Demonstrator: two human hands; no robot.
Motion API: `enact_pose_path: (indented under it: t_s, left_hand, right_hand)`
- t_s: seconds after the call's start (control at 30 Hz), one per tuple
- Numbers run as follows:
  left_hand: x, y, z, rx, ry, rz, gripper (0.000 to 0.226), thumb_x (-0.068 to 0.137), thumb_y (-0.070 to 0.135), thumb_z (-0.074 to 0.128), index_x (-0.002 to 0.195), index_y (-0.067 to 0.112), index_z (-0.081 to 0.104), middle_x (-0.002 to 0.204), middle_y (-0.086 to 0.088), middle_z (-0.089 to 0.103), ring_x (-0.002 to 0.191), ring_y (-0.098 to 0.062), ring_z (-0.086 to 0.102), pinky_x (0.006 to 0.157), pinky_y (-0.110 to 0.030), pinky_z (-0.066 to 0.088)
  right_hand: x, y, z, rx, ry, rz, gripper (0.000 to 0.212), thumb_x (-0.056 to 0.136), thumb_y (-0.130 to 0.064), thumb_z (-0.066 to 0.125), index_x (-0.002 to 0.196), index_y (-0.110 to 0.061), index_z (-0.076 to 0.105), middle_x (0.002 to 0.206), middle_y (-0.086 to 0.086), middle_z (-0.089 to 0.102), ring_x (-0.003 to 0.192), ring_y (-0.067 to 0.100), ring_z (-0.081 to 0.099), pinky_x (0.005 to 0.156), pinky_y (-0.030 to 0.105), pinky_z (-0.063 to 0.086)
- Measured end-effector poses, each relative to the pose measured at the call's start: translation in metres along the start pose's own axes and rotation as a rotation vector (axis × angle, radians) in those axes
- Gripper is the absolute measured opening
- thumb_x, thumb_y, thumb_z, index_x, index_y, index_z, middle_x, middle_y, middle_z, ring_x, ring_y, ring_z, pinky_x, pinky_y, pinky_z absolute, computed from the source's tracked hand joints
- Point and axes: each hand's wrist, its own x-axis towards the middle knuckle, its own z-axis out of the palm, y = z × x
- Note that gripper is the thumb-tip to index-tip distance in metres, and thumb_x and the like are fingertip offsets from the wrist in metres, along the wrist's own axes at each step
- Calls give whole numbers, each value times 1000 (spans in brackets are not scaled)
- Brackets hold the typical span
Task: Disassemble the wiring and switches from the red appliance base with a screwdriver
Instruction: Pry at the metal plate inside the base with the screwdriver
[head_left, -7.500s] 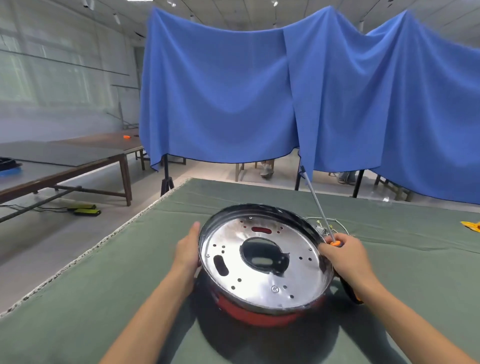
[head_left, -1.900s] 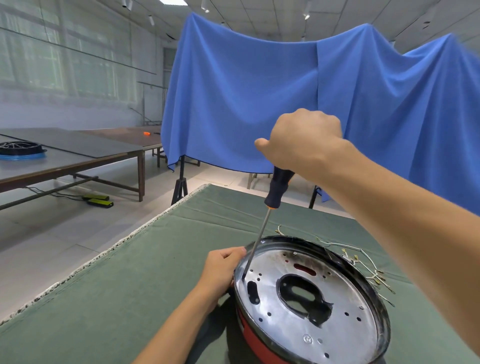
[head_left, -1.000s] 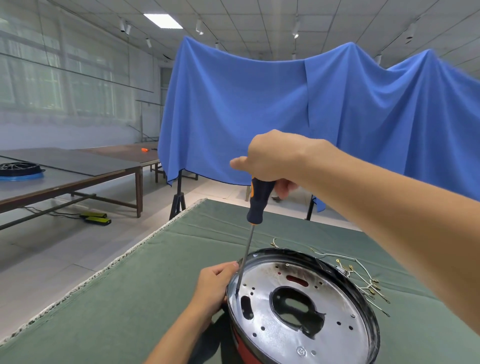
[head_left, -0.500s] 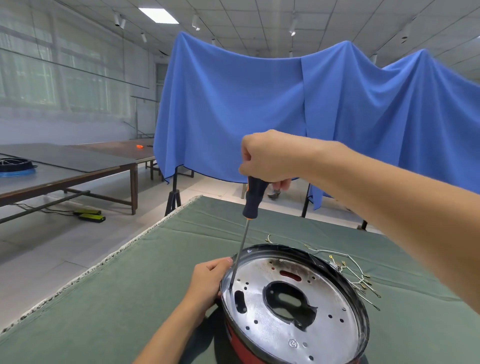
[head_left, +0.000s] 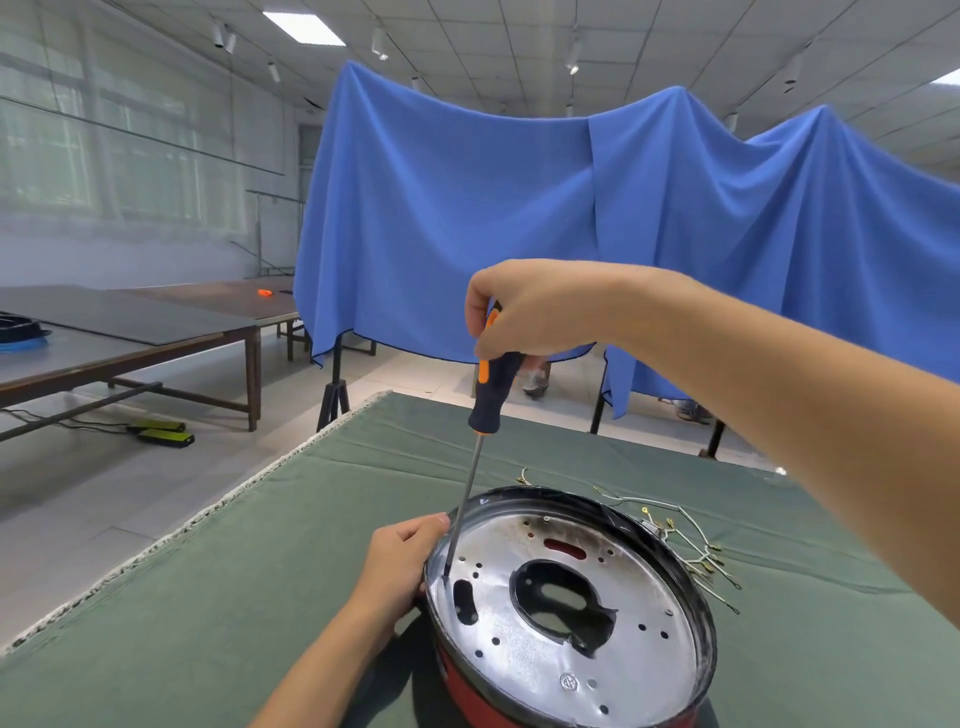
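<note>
The red appliance base (head_left: 470, 699) sits on the green table cover, its silver perforated plate (head_left: 639, 660) facing up inside a black rim. My left hand (head_left: 397, 564) grips the rim at its left edge. My right hand (head_left: 524, 309) holds the black and orange handle of the screwdriver (head_left: 488, 400) from above. The shaft runs almost straight down and its tip meets the plate near the left rim, close to my left thumb. A bundle of loose white wires (head_left: 680, 540) with metal terminals lies on the cloth just beyond the base, on the right.
The green cover (head_left: 208, 623) ends at a frayed white edge on the left, with floor beyond. Brown tables (head_left: 156, 332) stand to the left. A blue cloth (head_left: 519, 218) hangs behind the table on black stands.
The view has drifted slightly. My right hand still keeps the screwdriver upright at the plate's left rim, with more orange of the handle showing. My left hand stays on the rim.
</note>
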Motion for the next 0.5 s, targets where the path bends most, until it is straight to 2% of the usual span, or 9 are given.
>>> enact_pose_path:
  t_s: [0.07, 0.1, 0.17, 0.23, 0.27, 0.33, 0.4, 0.43, 0.5]
  left_hand:
    - [0, 1, 0, -5, -1, 1, 20, 88, 20, 63, 75, 18, 78, 81, -13, 73, 68, -19, 66, 71, -39, 56]
    - [1, 1, 0, -8, -3, 1, 20, 88, 19, 63, 74, 20, 78, 80, -12, 73, 67, -18, 66, 71, -38, 56]
    - [1, 0, 1, -22, 8, 0, 22, 87, 18, 64, 71, 18, 78, 78, -10, 73, 68, -19, 64, 71, -37, 54]
    - [0, 0, 1, -27, 16, -4, 21, 87, 17, 63, 71, 12, 77, 77, -14, 70, 69, -21, 61, 71, -37, 51]
    - [0, 0, 1, -25, 12, -6, 21, 87, 17, 63, 73, 9, 76, 77, -16, 69, 70, -21, 60, 70, -37, 50]
    - [0, 0, 0, -21, 3, 0, 21, 88, 18, 63, 73, 11, 76, 78, -14, 70, 71, -21, 61, 71, -38, 52]
    - [0, 1, 1, -18, 1, 22, 22, 88, 18, 63, 73, 19, 78, 83, -9, 74, 72, -18, 65, 75, -39, 55]
    - [0, 2, 1, -11, 4, 30, 23, 88, 17, 62, 73, 22, 79, 83, -8, 74, 72, -17, 66, 76, -38, 55]
    - [1, 2, 2, -14, 9, 30, 25, 88, 16, 62, 70, 22, 78, 81, -6, 74, 71, -16, 65, 74, -36, 55]
  right_hand:
    - [-2, 1, 1, 178, 7, -55, 10, 83, -10, 61, 80, -18, 55, 83, 1, 63, 67, 17, 61, 51, 18, 50]
    - [-3, 2, 4, 176, 18, -34, 7, 82, -16, 63, 80, -17, 56, 80, 1, 63, 65, 17, 60, 50, 20, 51]
    - [-2, 4, 14, -141, 118, 73, 29, 88, -40, 58, 75, -15, 52, 72, 2, 58, 57, 17, 53, 45, 24, 42]
    - [-1, 6, 24, -459, 272, 154, 38, 96, -37, 48, 66, -14, 44, 66, 3, 48, 55, 19, 45, 45, 26, 29]
    - [1, 7, 26, -450, 289, 136, 31, 96, -26, 46, 67, -13, 43, 67, 3, 47, 56, 22, 47, 44, 27, 31]
    - [-1, 9, 20, -104, 187, 32, 8, 91, -12, 47, 85, -15, 50, 79, 4, 57, 64, 26, 60, 51, 31, 49]
    - [-7, 7, 6, 306, 30, -38, 22, 85, -4, 54, 95, -23, 53, 96, -2, 63, 79, 21, 65, 62, 29, 56]
    - [-11, 5, 2, 378, -23, -53, 24, 83, -4, 58, 94, -25, 54, 100, -2, 64, 85, 20, 66, 64, 29, 57]
    - [-14, 1, 7, 110, 18, 5, 11, 83, -25, 64, 89, -21, 56, 91, 0, 63, 76, 19, 64, 57, 31, 54]
